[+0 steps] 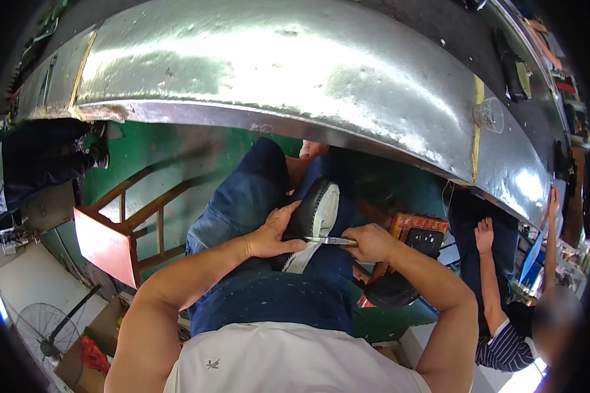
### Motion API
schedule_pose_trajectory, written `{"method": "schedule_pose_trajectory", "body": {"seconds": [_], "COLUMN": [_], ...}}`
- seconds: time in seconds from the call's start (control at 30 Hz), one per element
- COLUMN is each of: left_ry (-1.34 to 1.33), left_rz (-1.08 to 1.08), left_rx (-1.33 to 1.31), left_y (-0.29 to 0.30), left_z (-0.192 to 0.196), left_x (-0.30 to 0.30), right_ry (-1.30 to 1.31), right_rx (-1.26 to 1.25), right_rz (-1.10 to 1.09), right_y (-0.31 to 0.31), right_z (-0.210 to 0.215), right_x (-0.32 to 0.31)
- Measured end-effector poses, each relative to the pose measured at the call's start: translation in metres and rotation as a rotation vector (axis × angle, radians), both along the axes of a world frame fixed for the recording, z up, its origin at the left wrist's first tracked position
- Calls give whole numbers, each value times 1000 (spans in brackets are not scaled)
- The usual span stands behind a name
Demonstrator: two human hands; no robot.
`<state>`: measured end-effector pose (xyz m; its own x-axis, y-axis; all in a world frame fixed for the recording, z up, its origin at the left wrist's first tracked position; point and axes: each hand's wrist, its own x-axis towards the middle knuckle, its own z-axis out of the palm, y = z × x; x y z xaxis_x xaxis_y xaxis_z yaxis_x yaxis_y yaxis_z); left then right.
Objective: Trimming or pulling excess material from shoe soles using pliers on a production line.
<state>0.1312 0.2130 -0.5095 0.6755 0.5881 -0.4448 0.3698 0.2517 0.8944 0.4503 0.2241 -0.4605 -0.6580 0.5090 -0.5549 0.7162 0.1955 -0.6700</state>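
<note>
A black shoe [300,213] with a white sole lies across my thighs, its sole turned up and to the right. My left hand [275,232] is closed on the shoe's left side, with the thumb reaching toward the sole. In my right hand [372,243] is a slim, shiny metal tool [331,240] that looks like pliers. Its tip touches or lies over the middle of the sole, close to my left thumb. Exactly what the tip grips is too small to make out.
Ahead runs a long metal-covered bench [275,59] with a clear plastic cup [489,114] at its right. A wooden stool [105,242] stands left, beyond it a fan [49,327]. At right are a black shoe [393,289] near a red box [410,223], and a co-worker's hand [484,234].
</note>
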Motion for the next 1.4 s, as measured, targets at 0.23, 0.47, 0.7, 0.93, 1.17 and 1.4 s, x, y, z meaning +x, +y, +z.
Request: {"method": "schedule_pose_trajectory", "body": {"seconds": [0.23, 0.47, 0.7, 0.93, 1.17, 1.4], "left_ry": [110, 192, 477, 442, 530, 499], "left_rz": [112, 236, 273, 82, -68, -113], "left_rx": [112, 159, 407, 518, 376, 368], "left_y": [0, -7, -27, -17, -3, -5], "left_z": [8, 3, 17, 44, 59, 57], "left_x": [20, 37, 46, 47, 56, 54], "right_ry": [84, 97, 36, 229, 149, 97], "right_rx": [17, 205, -437, -387, -430, -54], "right_rz": [-324, -424, -705, -972, -887, -721], "right_y": [-54, -71, -51, -84, -44, -18], "right_z": [8, 30, 28, -14, 25, 26], "right_x": [-3, -11, -35, -45, -4, -25]}}
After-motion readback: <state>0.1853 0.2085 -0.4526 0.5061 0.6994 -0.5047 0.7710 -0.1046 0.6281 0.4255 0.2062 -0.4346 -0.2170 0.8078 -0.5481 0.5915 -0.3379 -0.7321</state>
